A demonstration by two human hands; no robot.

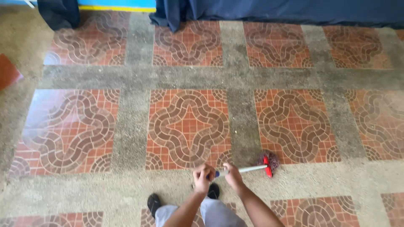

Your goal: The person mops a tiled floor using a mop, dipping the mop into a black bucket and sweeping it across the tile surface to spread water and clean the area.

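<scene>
I look down at a floor of red patterned tiles set between grey gritty bands. My left hand and my right hand both grip the white handle of a mop, the left hand at its blue end. The mop's red head with dark strands rests on the floor to the right of my hands, at the edge of a tile. My black shoes and grey trouser legs show at the bottom.
Dark blue cloth hangs along the far edge of the floor, with another dark piece at the far left. A reddish flat thing lies at the left edge.
</scene>
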